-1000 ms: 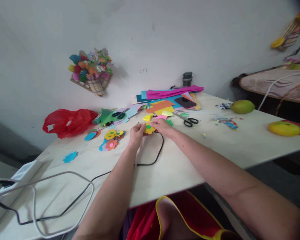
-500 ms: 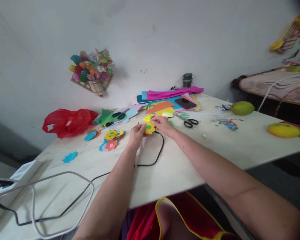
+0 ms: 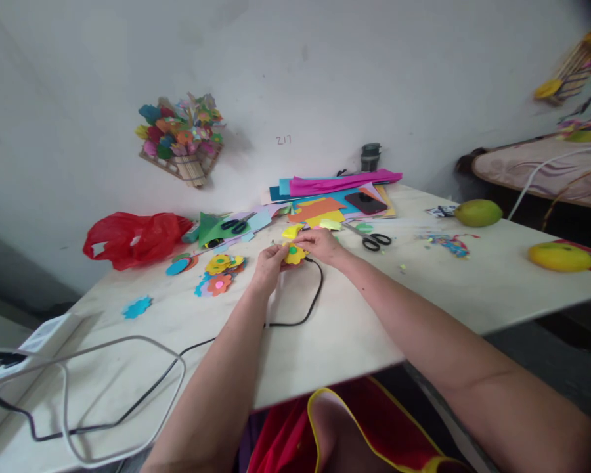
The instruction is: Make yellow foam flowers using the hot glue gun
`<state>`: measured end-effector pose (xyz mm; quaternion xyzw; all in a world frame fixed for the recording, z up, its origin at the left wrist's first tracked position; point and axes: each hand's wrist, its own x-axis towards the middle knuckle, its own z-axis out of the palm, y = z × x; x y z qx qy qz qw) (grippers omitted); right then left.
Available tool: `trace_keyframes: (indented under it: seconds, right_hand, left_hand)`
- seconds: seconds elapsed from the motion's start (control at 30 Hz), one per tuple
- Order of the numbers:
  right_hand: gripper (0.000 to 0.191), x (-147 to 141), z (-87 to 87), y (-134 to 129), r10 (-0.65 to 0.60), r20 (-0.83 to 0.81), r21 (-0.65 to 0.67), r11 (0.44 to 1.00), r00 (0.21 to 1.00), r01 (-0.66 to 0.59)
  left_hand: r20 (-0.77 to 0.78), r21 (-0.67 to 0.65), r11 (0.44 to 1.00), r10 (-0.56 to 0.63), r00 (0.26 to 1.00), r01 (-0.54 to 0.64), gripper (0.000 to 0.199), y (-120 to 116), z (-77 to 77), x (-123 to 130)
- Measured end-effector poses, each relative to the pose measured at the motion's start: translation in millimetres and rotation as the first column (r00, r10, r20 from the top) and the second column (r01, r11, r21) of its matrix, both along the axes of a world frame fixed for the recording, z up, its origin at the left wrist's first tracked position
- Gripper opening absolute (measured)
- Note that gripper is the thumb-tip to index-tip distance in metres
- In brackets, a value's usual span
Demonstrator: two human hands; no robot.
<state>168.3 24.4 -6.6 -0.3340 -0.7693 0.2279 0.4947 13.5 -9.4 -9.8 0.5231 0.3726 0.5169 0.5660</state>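
Observation:
Between my hands is a yellow paper flower (image 3: pixel 294 253) with a green centre. My left hand (image 3: pixel 270 261) pinches its left edge. The fingers of my right hand (image 3: pixel 322 244) are closed at its upper right edge; whether they grip the flower or only press on it I cannot make out. Just behind them lies a yellow paper piece (image 3: pixel 292 231). A black cable (image 3: pixel 319 289) runs from beneath the flower, and what it joins is hidden. To the left lie finished-looking yellow paper flowers (image 3: pixel 220 264) and an orange flower (image 3: pixel 219 284) with a pink centre.
Black-handled scissors (image 3: pixel 375 242) lie right of my hands; another pair (image 3: pixel 237 225) rests on paper scraps. A red plastic bag (image 3: pixel 135 240) is at the left. Coloured sheets (image 3: pixel 320 209) and a phone (image 3: pixel 366 202) lie behind. Mangoes (image 3: pixel 560 257) sit right. A white cable (image 3: pixel 182 381) loops front left.
My right fingers have moved slightly left and down, from the yellow piece behind onto the flower's upper edge. My left hand keeps its pinch.

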Motion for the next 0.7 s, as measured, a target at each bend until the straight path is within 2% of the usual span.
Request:
trace_keyframes:
  seconds: [0.13,0.33,0.57,0.7]
  right_hand:
    - [0.018,3.4,1.6,-0.5,-0.072,0.159,0.170,0.984,0.985,0.044]
    - [0.020,5.9,5.6,-6.1,-0.222,0.343,0.371,0.924,0.913,0.086]
    - [0.022,3.0,8.4,-9.2,-0.272,0.463,0.463,0.886,0.844,0.032]
    - [0.021,1.3,6.8,-9.3,-0.278,0.423,0.458,0.887,0.862,0.061]
  left_hand:
    - [0.003,0.012,1.000,0.011,1.000,-0.011,0.037,-0.1,0.8,0.6]
    - [0.017,0.020,1.000,0.015,1.000,-0.015,0.036,0.6,0.1,0.0]
    - [0.023,0.018,0.999,0.038,0.999,-0.038,0.034,2.6,-1.8,-1.2]
    - [0.019,0.015,0.999,0.048,0.999,-0.048,0.034,4.1,-2.5,-1.4]
